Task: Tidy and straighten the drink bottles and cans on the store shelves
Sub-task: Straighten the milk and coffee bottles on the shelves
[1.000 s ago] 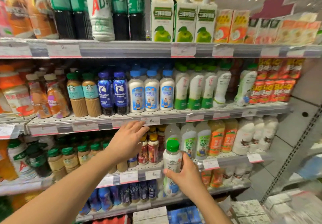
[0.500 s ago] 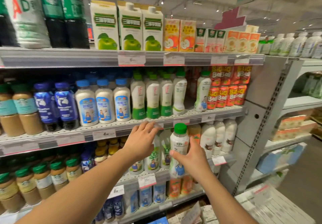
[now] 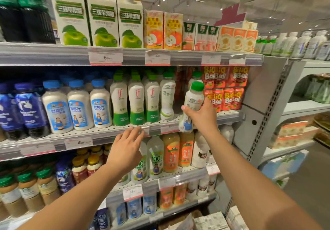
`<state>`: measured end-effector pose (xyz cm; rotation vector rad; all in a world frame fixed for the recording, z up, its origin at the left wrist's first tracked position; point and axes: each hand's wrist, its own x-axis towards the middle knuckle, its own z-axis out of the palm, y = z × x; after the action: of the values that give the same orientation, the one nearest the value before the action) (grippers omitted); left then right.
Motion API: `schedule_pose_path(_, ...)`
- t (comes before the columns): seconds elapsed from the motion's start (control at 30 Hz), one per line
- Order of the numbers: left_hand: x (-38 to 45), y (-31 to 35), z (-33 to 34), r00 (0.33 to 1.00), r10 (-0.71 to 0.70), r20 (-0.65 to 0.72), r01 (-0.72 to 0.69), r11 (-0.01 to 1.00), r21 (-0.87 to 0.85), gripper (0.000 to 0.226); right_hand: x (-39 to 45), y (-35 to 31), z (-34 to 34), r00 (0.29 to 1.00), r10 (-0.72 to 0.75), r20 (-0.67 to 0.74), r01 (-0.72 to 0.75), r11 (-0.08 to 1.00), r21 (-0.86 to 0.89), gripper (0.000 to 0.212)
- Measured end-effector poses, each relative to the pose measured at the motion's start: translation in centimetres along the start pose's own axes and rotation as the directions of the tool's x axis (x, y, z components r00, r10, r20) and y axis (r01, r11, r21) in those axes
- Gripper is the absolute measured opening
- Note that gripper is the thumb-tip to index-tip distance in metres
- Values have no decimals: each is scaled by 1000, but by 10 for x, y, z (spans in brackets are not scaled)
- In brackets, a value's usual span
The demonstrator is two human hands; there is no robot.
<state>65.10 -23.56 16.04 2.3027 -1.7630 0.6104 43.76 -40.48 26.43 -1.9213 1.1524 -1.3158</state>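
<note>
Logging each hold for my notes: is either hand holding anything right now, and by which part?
The right hand holds a green-capped white bottle, its grip around the middle of the body. The left hand holds nothing.

We see two bare forearms entering from the lower edge of the view, each ending in a bare hand: the left hand and the right hand. No sleeve, cuff, glove, ring, watch or wristband covers either arm within the visible length.
</note>
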Motion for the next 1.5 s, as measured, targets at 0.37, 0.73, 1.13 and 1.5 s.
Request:
schedule_pose_path(0.37, 3, 1, 5, 1000, -5, 8, 5, 997, 77, 89, 50, -6, 39, 999, -49, -8, 48, 997, -67, 51)
schedule_pose_path(0.73, 3, 2, 10, 998, 26, -50, -22, 997, 73, 97, 56, -23, 43, 980, -201, -8, 149, 753, -640, 93)
schedule_pose_path(1.13, 6, -2, 17, 993, 53, -104, -48, 998, 51, 98, 15, 26, 50, 984, -172, -50, 115, 821, -559, 67)
schedule_pose_path(1.5, 2, 2, 7, 999, 31, -33, -28, 996, 79, 93, 22, 35, 59, 988, -154, 6, 134, 839, -528, 35)
